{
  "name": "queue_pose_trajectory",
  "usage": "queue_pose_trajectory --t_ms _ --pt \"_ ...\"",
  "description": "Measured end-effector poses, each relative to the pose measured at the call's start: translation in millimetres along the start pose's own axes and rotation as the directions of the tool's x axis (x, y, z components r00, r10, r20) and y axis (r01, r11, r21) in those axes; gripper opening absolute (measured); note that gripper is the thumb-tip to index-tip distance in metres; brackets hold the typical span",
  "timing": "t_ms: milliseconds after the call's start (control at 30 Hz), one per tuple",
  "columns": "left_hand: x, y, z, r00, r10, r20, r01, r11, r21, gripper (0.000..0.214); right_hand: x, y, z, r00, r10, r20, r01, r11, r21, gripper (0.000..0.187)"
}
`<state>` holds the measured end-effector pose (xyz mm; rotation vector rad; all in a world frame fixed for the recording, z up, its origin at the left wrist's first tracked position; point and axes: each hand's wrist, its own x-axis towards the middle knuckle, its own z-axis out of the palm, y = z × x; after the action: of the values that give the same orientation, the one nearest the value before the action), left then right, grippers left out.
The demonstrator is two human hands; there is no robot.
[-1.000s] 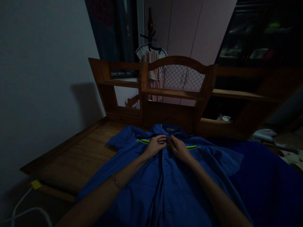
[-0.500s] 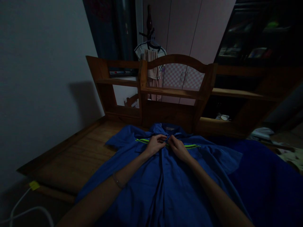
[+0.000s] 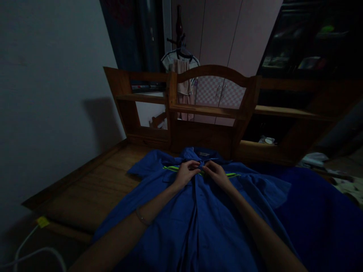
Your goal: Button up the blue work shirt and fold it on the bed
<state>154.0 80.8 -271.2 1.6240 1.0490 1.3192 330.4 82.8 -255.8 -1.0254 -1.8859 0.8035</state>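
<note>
A blue short-sleeved shirt (image 3: 176, 211) with yellow-green chest stripes lies front up, its collar (image 3: 204, 154) at the far end. Just below the collar, my left hand (image 3: 187, 173) pinches the left side of the front opening. My right hand (image 3: 217, 173) pinches the cloth opposite it, the fingertips of both hands almost meeting. Any button between the fingers is too small and dark to make out. Lower down, the front edges hang slightly apart in folds.
The shirt lies on a wooden board (image 3: 85, 192) before a wooden headboard with shelves (image 3: 204, 110). Dark blue cloth (image 3: 320, 215) spreads at the right. A white cable (image 3: 36, 251) with a yellow tag (image 3: 42, 221) is at the lower left. A wall (image 3: 56, 94) rises on the left.
My right hand has shifted slightly to the right and its fingers have straightened a little at the placket. My left hand stays nearly in place on the shirt.
</note>
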Motion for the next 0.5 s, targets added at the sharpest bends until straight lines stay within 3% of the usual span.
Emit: queue_pose_trajectory --t_ms 100,167,233,300,367,400,433,500 --pt "0.6 0.3 2.3 0.999 0.037 0.004 -0.037 0.995 0.090 0.025 4.9 -0.4 -14.8 0.997 0.045 -0.059 -0.045 0.999 -0.003 0.034" --pt "2.2 5.2 -2.0 0.995 0.099 -0.015 -0.093 0.968 0.233 0.022 4.4 -2.5 -33.6 0.983 -0.013 -0.181 -0.021 0.983 -0.181 0.035" --pt "5.2 12.7 -15.0 0.979 0.189 -0.076 -0.137 0.886 0.444 0.021 0.1 -2.2 -57.6 0.963 -0.063 -0.262 -0.063 0.892 -0.447 0.047" --pt "9.3 19.8 -37.5 0.960 0.237 -0.149 -0.076 0.733 0.676 0.031 -6.2 2.7 -82.9 0.964 0.054 -0.259 -0.214 0.733 -0.646 0.063" --pt "14.0 24.0 -66.1 0.978 0.128 -0.167 0.070 0.550 0.832 0.054 -12.3 10.8 -105.5 0.935 0.264 -0.237 -0.351 0.588 -0.729 0.072" --pt "16.4 25.0 -80.8 0.989 0.017 -0.150 0.124 0.473 0.872 0.062 -14.8 15.1 -115.1 0.912 0.346 -0.221 -0.388 0.546 -0.743 0.072" --pt "18.8 25.5 -94.7 0.988 -0.104 -0.111 0.145 0.423 0.894 0.064 -16.6 18.7 -123.4 0.894 0.399 -0.202 -0.405 0.529 -0.746 0.067" --pt "23.7 27.0 -118.1 0.972 -0.230 -0.046 0.137 0.398 0.907 0.053 -18.3 22.5 -137.4 0.888 0.427 -0.171 -0.405 0.549 -0.731 0.049"
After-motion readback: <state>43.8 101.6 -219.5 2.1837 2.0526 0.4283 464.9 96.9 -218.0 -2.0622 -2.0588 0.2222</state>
